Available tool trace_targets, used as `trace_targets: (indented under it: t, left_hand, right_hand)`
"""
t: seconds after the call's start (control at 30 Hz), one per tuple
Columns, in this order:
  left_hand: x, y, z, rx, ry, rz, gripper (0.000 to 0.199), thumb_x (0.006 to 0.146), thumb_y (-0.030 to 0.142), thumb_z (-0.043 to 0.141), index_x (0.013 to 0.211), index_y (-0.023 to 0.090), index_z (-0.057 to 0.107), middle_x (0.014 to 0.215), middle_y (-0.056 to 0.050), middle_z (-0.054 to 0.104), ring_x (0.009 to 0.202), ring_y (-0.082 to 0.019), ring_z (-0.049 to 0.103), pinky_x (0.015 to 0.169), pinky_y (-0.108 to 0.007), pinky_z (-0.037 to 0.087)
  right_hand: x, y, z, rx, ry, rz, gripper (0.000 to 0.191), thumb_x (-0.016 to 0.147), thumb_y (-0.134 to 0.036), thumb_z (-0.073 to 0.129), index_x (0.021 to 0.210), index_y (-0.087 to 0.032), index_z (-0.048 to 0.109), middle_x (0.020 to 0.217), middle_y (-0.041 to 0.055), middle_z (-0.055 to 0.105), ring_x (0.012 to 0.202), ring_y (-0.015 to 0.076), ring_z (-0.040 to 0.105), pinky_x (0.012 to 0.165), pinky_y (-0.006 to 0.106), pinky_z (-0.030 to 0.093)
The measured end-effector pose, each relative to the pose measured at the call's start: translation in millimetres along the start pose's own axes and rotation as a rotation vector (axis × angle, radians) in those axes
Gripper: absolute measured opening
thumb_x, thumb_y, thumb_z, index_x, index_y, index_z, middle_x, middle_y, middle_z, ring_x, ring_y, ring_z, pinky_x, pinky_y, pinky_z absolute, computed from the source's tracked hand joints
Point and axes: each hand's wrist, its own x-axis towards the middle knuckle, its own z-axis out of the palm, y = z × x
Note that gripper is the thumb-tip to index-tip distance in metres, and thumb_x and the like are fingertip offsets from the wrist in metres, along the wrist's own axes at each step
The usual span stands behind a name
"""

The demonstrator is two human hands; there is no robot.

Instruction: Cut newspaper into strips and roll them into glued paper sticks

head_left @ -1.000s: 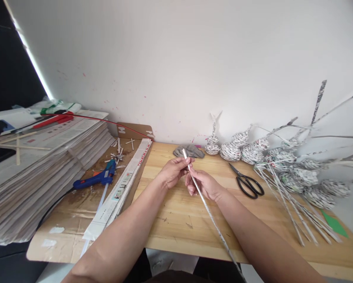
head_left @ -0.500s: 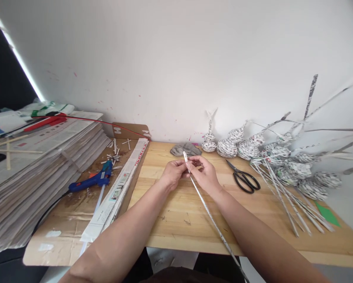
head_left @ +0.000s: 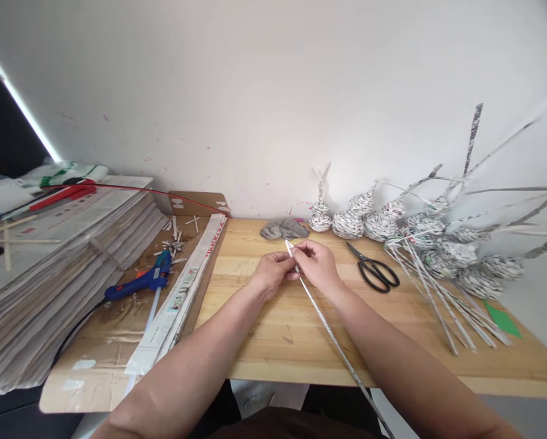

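Arranged from newspaper stack on the left to paper gourds on the right.
Passing rightward over glue gun on cardboard, then cloth and scissors on the tabletop.

Bright, soft light washes the plain white wall, leaving only faint shadows.
A glaring white slit slants past the near-black panel at far left; the thick stack of grey-white newspaper looks stretched there, the slender grey paper strand fades hazily at right, and the thin white rolled-paper rod is slightly soft.
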Motion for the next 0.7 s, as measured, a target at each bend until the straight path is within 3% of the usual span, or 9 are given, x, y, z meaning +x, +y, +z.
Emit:
trace_targets:
  t: [0.17, 0.37, 0.57, 0.7]
  left_hand:
    - [-2.5, 1.5, 1.7, -0.034, 0.038, 0.02, 0.025, 0.063, 0.015, 0.081, 0.077, 0.011, 0.06, 0.065, -0.005, 0.067, 0.055, -0.012, 0.064, 0.048, -0.018, 0.05]
    - [-9.7, 1.4, 10.8, -0.062, 0.025, 0.059, 0.02, 0.069, 0.016, 0.077, 0.074, 0.011, 0.058, 0.067, -0.006, 0.068, 0.058, -0.013, 0.066, 0.049, -0.017, 0.052]
    - [-23.8, 6.0, 22.7, -0.06, 0.047, 0.009, 0.012, 0.076, 0.018, 0.071, 0.078, 0.007, 0.066, 0.075, -0.011, 0.071, 0.063, -0.013, 0.068, 0.055, -0.018, 0.054]
    - [-43.9, 7.6, 19.9, -0.067, 0.074, -0.006, 0.012, 0.077, 0.019, 0.07, 0.079, 0.007, 0.068, 0.075, -0.012, 0.072, 0.064, -0.015, 0.069, 0.062, -0.022, 0.056]
  right_hand:
    - [0.7, -4.0, -0.5, 0.242, -0.002, 0.168, 0.02, 0.071, -0.036, 0.067, 0.066, -0.019, 0.06, 0.057, -0.0027, 0.057, 0.049, 0.0122, 0.053, 0.045, 0.023, 0.043]
    - [1.3, -13.8, -3.4, 0.524, -0.071, 0.325, 0.033, 0.064, -0.039, 0.074, 0.058, -0.018, 0.048, 0.049, -0.0064, 0.05, 0.042, 0.0071, 0.045, 0.038, 0.018, 0.037]
    - [2.1, -18.0, -11.3, 0.567, -0.166, 0.414, 0.037, 0.062, -0.041, 0.075, 0.06, -0.019, 0.046, 0.048, -0.0064, 0.05, 0.037, 0.007, 0.043, 0.034, 0.018, 0.03]
    - [-5.6, -22.4, -7.7, 0.56, -0.288, 0.407, 0.037, 0.063, -0.041, 0.075, 0.061, -0.019, 0.046, 0.051, -0.0055, 0.053, 0.039, 0.0082, 0.045, 0.035, 0.019, 0.031]
